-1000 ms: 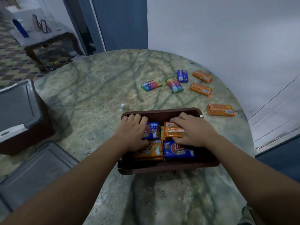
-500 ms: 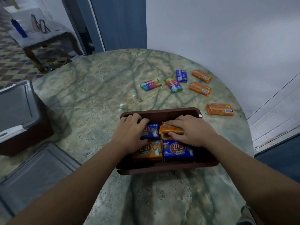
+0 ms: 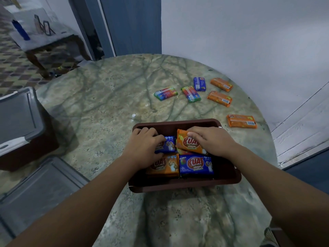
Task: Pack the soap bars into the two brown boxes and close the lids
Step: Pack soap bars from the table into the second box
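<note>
An open brown box (image 3: 229, 177) stands near the table's front edge with several wrapped soap bars inside. My right hand (image 3: 211, 141) grips an orange soap bar (image 3: 188, 142), tilted up at the box's back right. My left hand (image 3: 144, 147) lies with curled fingers over a blue soap bar (image 3: 168, 145) at the back left. In front of them lie an orange bar (image 3: 165, 165) and a blue bar (image 3: 195, 164). Several loose bars lie on the table beyond: two rainbow ones (image 3: 165, 93), a blue one (image 3: 199, 84) and three orange ones (image 3: 241, 121).
A second brown box with a grey lid (image 3: 19, 122) stands at the table's left edge. Another grey lid (image 3: 41, 191) lies flat in front of it. The round marble table (image 3: 106, 97) meets a white wall on the right. A side table stands beyond the doorway.
My right hand has lifted and tilted the orange bar so that its printed face shows. My left hand has shifted slightly over the blue bar.
</note>
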Available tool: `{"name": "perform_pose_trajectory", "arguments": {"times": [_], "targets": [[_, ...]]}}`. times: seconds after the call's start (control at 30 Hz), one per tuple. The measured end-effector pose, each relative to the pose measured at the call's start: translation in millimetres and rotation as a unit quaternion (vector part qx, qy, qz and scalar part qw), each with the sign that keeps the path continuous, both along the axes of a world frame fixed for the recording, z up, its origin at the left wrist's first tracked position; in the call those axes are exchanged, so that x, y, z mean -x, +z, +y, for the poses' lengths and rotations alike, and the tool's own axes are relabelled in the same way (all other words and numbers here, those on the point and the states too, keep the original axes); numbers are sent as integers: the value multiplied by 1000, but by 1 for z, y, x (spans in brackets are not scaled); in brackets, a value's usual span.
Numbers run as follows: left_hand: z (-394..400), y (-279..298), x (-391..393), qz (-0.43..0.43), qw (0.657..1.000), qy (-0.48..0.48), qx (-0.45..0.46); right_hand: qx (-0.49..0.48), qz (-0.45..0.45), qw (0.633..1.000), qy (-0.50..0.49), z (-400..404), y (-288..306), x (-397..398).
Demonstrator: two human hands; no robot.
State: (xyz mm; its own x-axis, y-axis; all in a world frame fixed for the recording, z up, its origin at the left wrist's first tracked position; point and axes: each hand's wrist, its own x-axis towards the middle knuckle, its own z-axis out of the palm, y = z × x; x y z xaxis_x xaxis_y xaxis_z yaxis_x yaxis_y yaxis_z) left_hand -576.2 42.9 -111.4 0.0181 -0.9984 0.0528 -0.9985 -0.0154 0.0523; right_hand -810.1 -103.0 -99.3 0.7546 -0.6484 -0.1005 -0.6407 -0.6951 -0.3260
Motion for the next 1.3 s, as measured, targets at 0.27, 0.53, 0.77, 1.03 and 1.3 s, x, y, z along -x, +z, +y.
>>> {"name": "perform_pose_trajectory", "arguments": {"times": [0.27, 0.53, 0.77, 1.03, 1.3], "targets": [[0, 1, -1, 6, 1000, -6, -11, 47, 68, 996, 43, 2, -3, -3], [-1, 2, -1, 3, 1000, -11, -12, 114, 111, 978, 131, 1, -8, -3], [0, 0, -1, 7, 1000, -9, 19, 119, 82, 985, 99, 3, -6, -3], [1, 1, 5, 113, 949, 287, 73, 186, -6, 979, -77, 1, -15, 1], [-16, -4, -1, 223, 935, 274, 43, 141, 1, 982, -126, -7, -15, -3]]}}
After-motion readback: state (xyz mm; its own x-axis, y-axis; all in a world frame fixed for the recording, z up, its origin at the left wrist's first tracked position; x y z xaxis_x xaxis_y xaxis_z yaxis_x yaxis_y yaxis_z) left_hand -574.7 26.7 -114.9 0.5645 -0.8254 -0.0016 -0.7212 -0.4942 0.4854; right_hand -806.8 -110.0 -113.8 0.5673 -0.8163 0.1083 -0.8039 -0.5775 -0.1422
